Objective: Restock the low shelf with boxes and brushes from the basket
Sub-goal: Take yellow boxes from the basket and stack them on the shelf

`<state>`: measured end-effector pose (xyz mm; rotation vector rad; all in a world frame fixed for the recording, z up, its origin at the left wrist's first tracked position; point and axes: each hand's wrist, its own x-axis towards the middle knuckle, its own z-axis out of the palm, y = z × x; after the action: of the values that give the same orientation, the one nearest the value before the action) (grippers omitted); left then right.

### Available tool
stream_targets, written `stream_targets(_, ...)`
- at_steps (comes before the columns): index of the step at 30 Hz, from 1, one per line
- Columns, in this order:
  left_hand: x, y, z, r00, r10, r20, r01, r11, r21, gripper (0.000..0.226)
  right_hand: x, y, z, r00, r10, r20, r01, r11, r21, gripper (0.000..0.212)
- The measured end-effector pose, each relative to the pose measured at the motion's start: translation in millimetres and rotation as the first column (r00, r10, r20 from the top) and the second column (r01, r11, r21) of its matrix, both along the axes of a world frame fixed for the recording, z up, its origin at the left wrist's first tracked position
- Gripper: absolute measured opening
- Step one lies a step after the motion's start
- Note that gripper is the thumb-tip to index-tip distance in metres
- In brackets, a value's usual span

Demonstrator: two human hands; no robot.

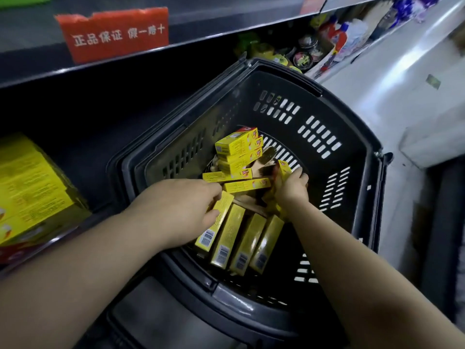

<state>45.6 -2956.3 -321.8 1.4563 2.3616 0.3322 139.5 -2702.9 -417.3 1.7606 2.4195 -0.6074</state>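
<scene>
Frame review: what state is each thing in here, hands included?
Basket: part-filled.
Yellow boxes: loosely piled; four side by side in front.
Left hand: grips leftmost front box.
Right hand: grips box at pile's right.
Large yellow packs: stacked on low shelf.

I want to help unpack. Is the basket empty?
No, the black basket has lots of yellow boxes lying in the bottom of it.
</scene>
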Motion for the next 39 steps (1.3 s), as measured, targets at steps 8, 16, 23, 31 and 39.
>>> stream_targets(8, 6, 3, 5, 0.945, 0.223, 0.24, -0.251, 0.964, 0.09, 0.043, 21, -117, 69, 0.816, -0.004, -0.578, -0.215, 0.926, -0.31, 0.051)
stream_targets(16, 9, 12, 3, 0.174, 0.228, 0.958, -0.779, 0.627, -0.008, 0.02, 30, -176, 97, 0.62, 0.264, -0.739, -0.566, 0.802, -0.188, 0.041)
stream_targets(23, 7, 18, 2, 0.061, 0.17, 0.984, -0.779, 0.624, -0.06, 0.012, 4, -95, 60, 0.898, 0.038, -0.438, -0.186, 0.935, -0.302, 0.02)
stream_targets(31, 20, 29, -10, -0.106, 0.151, 0.983, -0.754, 0.633, -0.178, 0.032, 3, 16, -17, 0.962, -0.102, 0.255, 0.146, 0.976, -0.162, 0.087)
stream_targets(39, 13, 38, -16, -0.136, 0.235, 0.962, -0.771, 0.585, -0.252, 0.027, 13, 16, -54, 0.962, -0.088, 0.259, 0.047, 0.986, 0.161, 0.046)
